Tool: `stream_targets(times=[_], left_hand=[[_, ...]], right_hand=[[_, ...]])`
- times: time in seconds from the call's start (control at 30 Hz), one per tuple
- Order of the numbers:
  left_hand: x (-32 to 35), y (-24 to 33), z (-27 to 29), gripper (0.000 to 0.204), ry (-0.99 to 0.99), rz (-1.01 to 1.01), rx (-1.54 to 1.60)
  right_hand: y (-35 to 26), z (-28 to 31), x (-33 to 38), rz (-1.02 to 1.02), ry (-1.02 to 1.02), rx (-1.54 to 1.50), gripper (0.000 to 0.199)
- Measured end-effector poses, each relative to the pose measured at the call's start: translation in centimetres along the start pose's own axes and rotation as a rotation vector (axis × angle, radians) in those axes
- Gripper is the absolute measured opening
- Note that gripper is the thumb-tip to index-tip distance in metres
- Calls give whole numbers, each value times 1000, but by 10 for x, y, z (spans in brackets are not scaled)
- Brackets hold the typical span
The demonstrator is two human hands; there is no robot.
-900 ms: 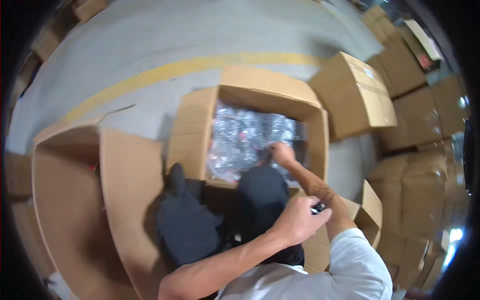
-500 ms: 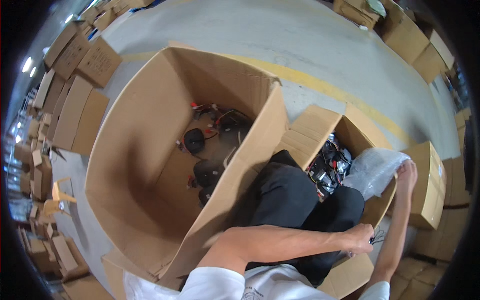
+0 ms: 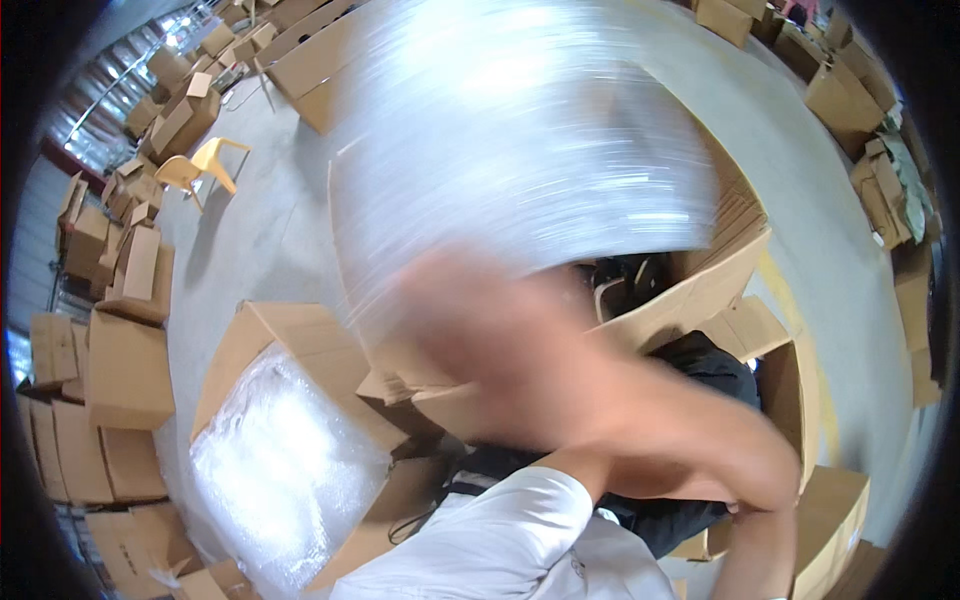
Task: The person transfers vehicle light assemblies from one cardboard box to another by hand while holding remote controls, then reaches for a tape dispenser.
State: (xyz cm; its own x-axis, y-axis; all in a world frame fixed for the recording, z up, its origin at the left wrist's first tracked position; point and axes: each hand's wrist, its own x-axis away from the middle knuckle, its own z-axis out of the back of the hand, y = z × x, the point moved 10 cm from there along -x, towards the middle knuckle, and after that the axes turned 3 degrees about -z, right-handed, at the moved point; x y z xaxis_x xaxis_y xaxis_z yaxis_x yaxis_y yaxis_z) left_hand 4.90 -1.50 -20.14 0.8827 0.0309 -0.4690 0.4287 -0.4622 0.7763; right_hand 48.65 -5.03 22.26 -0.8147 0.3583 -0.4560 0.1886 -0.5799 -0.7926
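My right forearm crosses in front of me from the lower right. My right hand [image 3: 450, 320], smeared by motion, is closed on a clear sheet or bag of bubble wrap [image 3: 520, 150]. The wrap is blurred too and hangs over the large cardboard box [image 3: 700, 275], covering most of its inside. Dark parts [image 3: 630, 280] show inside that box below the wrap's edge. My left forearm [image 3: 650, 480] runs beneath the right one, and its hand is hidden, so I cannot tell what it holds.
An open carton [image 3: 300, 325] with a heap of clear bubble wrap [image 3: 280, 470] stands at the lower left. Another open carton [image 3: 785, 390] is by my knees at the right. A yellow chair [image 3: 205, 165] stands farther left, and stacked cartons [image 3: 130, 370] line the left side.
My right hand has lifted the bubble wrap from the small carton on the right and swung it left over the large box. The view has turned left, bringing the wrap-filled carton into sight.
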Motion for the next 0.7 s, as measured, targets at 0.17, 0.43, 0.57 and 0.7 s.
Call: stream_targets(times=[0.17, 0.43, 0.57, 0.7], left_hand=[[-119, 32, -129, 42, 227, 551, 5], [-69, 56, -48, 40, 520, 618, 139], [-98, 131, 29, 25, 699, 118, -68], [-201, 170, 14, 22, 629, 208, 342]], right_hand=[[81, -183, 19, -133, -470, -151, 21], [82, 69, 232, -357, 377, -130, 23], [-34, 185, 443, -586, 1130, 136, 21], [-90, 142, 715, -549, 2071, 258, 24]])
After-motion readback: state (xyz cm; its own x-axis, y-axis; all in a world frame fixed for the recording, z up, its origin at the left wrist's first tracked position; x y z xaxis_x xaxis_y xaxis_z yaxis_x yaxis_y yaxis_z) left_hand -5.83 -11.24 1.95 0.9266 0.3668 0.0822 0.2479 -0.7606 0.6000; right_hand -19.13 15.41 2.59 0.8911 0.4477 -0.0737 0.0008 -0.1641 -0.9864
